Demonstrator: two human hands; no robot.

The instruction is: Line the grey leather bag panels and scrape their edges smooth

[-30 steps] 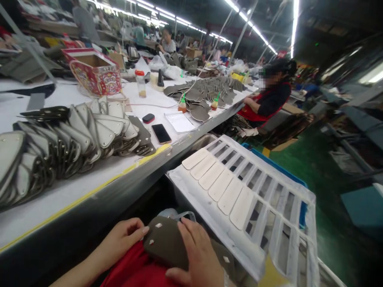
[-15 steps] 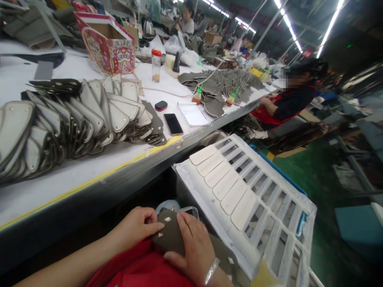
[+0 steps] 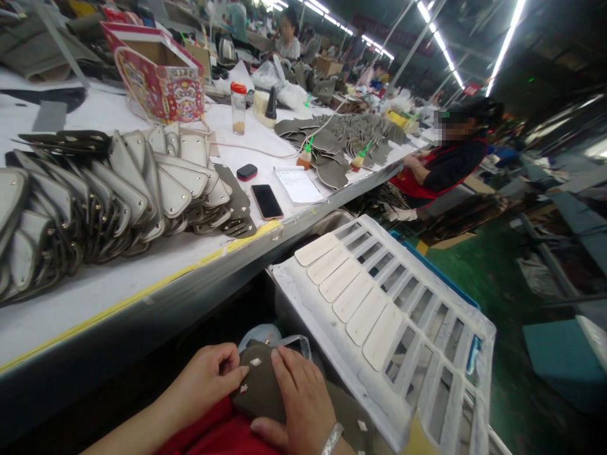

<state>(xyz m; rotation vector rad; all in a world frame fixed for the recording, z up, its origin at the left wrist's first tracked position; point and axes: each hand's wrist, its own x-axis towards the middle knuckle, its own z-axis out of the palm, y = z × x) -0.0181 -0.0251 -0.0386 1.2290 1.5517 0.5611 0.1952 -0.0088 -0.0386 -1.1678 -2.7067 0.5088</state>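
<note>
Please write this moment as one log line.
left hand: at panel edge | right hand: on panel | white pieces: on rack | phone: on table

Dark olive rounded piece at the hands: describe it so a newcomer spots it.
Find the white slatted rack beside the white-topped table. Below-left of the rack, over red cloth, the right hand lies on a dark olive, round-cornered piece with small pale marks, left hand at its edge. Unlike similar olive pieces on the table, it sits under a hand.

This is looking like a factory workshop: strip lights point(image 3: 507, 44) are running overhead, panels point(image 3: 171, 189) are crowding the table point(image 3: 118, 278) near left, a worker point(image 3: 448, 174) is facing it far right.
</note>
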